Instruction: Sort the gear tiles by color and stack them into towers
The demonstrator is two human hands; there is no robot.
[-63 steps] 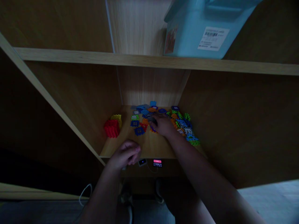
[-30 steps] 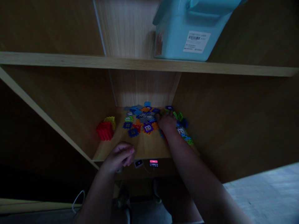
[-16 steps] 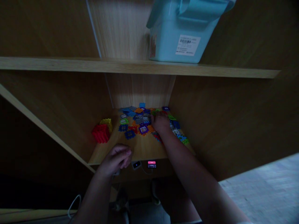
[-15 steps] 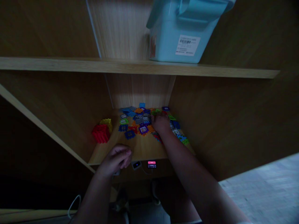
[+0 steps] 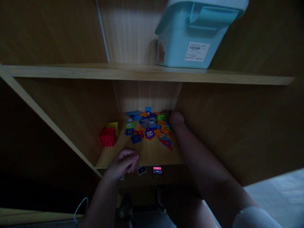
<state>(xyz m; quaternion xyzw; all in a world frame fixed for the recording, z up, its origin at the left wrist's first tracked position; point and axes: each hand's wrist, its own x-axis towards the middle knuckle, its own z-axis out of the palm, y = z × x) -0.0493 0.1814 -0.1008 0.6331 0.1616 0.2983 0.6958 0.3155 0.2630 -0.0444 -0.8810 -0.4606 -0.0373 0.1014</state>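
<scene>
Deep in a dim wooden shelf bay lies a heap of flat interlocking plastic tiles (image 5: 149,126), blue, orange, green, grey and purple. My right hand (image 5: 176,118) reaches to the far right of the heap, against the side wall; its fingers are hidden in shadow. My left hand (image 5: 123,162) rests curled on the front edge of the shelf board (image 5: 144,155), and what it holds, if anything, is hidden. A block of joined red and yellow tiles (image 5: 108,135) stands at the left of the board.
A light blue lidded plastic box (image 5: 190,38) with a white label stands on the upper shelf (image 5: 95,72). Two small devices with lit screens (image 5: 156,170) hang below the board's front edge. A white cable (image 5: 80,205) lies at lower left.
My right hand has slid rightward and further back, from the middle of the tile heap to its far right corner. The tiles on the right are now covered by my arm. My left hand has stayed put.
</scene>
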